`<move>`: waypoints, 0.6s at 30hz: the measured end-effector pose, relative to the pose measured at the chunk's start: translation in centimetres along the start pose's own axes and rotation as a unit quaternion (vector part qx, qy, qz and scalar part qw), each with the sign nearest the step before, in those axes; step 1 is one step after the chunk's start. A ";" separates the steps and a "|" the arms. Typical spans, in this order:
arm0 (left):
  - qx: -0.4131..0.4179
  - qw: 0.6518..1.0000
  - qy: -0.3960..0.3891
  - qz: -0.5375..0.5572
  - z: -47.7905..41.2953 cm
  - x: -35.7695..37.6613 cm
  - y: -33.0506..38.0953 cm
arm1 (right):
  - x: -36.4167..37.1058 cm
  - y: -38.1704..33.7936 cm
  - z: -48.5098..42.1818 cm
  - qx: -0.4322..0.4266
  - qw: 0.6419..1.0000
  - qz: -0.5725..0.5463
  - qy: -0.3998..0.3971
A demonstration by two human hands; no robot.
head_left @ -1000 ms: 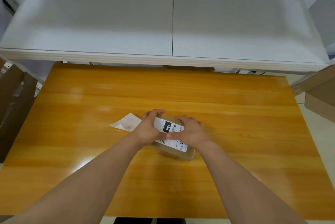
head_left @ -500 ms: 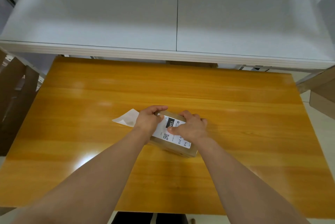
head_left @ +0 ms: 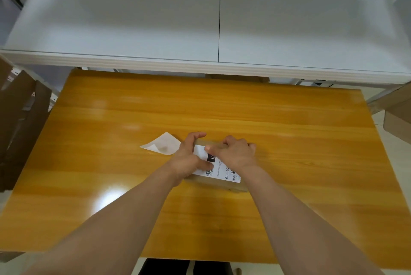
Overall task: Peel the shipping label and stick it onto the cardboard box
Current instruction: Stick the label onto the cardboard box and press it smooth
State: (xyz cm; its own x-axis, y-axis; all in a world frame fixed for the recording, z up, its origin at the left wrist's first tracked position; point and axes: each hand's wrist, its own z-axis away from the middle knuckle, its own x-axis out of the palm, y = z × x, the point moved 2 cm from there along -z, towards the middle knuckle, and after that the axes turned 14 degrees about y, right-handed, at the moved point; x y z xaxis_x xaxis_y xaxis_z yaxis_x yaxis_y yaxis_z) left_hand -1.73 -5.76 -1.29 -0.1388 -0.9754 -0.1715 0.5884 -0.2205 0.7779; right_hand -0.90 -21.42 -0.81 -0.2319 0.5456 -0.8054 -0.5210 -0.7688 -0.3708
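A small brown cardboard box (head_left: 219,185) lies on the orange wooden table (head_left: 300,148), slightly left of centre. A white shipping label (head_left: 225,172) with black print and a QR code lies flat on its top. My left hand (head_left: 189,160) grips the box's left end, fingers curled over the far edge and thumb on the label. My right hand (head_left: 238,152) rests on the far part of the label, one fingertip stretched left and pressing it down. Both hands hide much of the box top.
The peeled white backing paper (head_left: 163,145) lies curled on the table just left of the box. A white shelf (head_left: 218,66) overhangs the table's far edge. Brown cardboard pieces stand off the left side (head_left: 20,123) and off the right side (head_left: 398,119).
My right hand has slid toward the far end of the label, uncovering more print at the near end. My left hand keeps its grip on the box.
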 end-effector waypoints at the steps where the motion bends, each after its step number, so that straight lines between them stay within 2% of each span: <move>1: 0.006 1.000 0.003 -0.008 0.1 0.1 -0.3 | -0.2 0.0 0.3 -0.005 1.000 0.011 0.002; 9: 0.010 0.999 0.033 0.032 0.0 0.5 0.2 | -0.3 -0.5 1.0 -0.015 0.999 0.026 0.033; 18: -0.005 0.994 0.111 0.009 -0.3 1.0 0.8 | -0.3 -0.5 1.2 -0.013 0.999 0.019 0.041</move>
State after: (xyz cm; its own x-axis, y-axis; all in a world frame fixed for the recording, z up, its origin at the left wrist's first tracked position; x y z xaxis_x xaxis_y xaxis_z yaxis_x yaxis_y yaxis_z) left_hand -1.20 -6.95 -1.04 0.0504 -0.9561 -0.2887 0.5976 -0.2027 0.7758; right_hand -1.55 -20.85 0.18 -0.1831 0.4868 -0.8541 -0.4909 -0.7980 -0.3496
